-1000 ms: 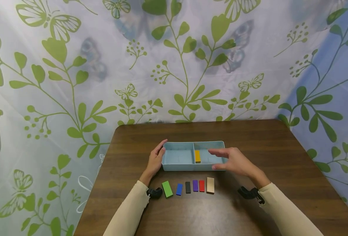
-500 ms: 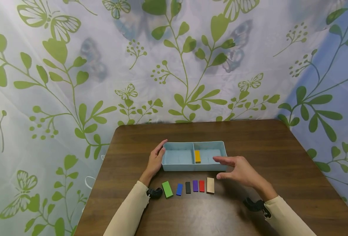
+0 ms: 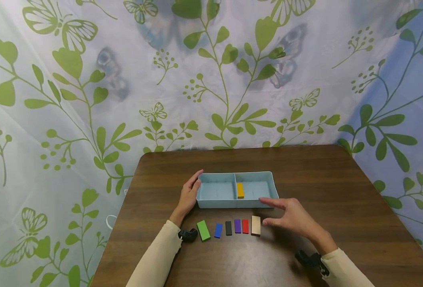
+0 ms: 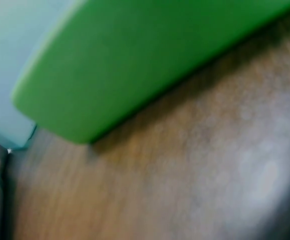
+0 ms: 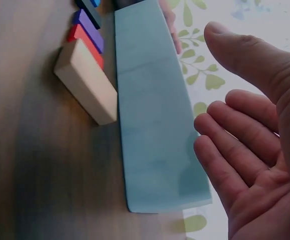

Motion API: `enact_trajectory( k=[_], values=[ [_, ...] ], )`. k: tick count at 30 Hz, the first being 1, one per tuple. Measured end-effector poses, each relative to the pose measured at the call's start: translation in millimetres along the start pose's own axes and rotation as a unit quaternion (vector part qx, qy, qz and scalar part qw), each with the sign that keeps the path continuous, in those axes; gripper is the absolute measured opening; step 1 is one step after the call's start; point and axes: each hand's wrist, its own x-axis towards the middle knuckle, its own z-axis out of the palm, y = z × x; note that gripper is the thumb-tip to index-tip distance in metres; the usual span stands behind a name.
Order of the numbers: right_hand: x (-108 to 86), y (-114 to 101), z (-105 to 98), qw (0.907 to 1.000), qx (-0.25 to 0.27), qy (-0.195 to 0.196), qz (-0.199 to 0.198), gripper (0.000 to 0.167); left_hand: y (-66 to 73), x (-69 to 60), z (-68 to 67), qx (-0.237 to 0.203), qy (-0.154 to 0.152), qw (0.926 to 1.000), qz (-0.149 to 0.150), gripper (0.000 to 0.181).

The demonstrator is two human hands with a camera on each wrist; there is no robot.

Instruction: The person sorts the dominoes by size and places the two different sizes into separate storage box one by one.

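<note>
A light blue two-compartment box (image 3: 216,204) stands on the table. My left hand (image 3: 188,196) rests against its left end, fingers fairly straight and thumb at the rim. A yellow block (image 3: 240,190) is in the right compartment, against the divider. My right hand (image 3: 295,219) hovers at the box's front right, thumb and fingers apart, holding nothing. Its thumb is close to the beige block (image 3: 256,225), also seen beside the box in the right wrist view. In a row lie a green block (image 3: 203,230), blue block (image 3: 218,230), black block (image 3: 228,228), purple block (image 3: 237,226) and red block (image 3: 245,226).
The brown wooden table (image 3: 304,167) extends around the box on all sides. Behind it hangs a patterned curtain (image 3: 182,111) with leaves and butterflies. The green block fills much of the left wrist view, blurred.
My right hand has come out from over the right compartment, moving toward the front and down near the beige block. The left hand, box and blocks have stayed put.
</note>
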Motion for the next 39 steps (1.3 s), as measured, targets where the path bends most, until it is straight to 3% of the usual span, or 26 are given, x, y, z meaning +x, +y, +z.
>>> enact_trajectory(
  k=[14,23,35,39],
  values=[
    [-11.7,10.4,23.7,0.9984,-0.055,-0.001,0.014,0.075,-0.8,1.0,0.0,0.003,-0.001,1.0000,-0.005,0.045],
    [-14.1,14.4,40.0,0.9979,-0.065,-0.009,-0.003,0.078,-0.4,0.5,0.4,0.004,0.000,1.0000,-0.002,0.045],
    [-16.5,16.1,53.4,0.9974,-0.039,-0.029,0.053,0.080,0.7,-0.6,0.7,0.002,-0.001,1.0000,-0.002,0.045],
    [-17.2,15.8,55.0,0.9978,-0.045,-0.023,0.042,0.078,-0.2,-0.6,0.7,-0.001,0.000,1.0000,0.000,0.045]
  ],
)
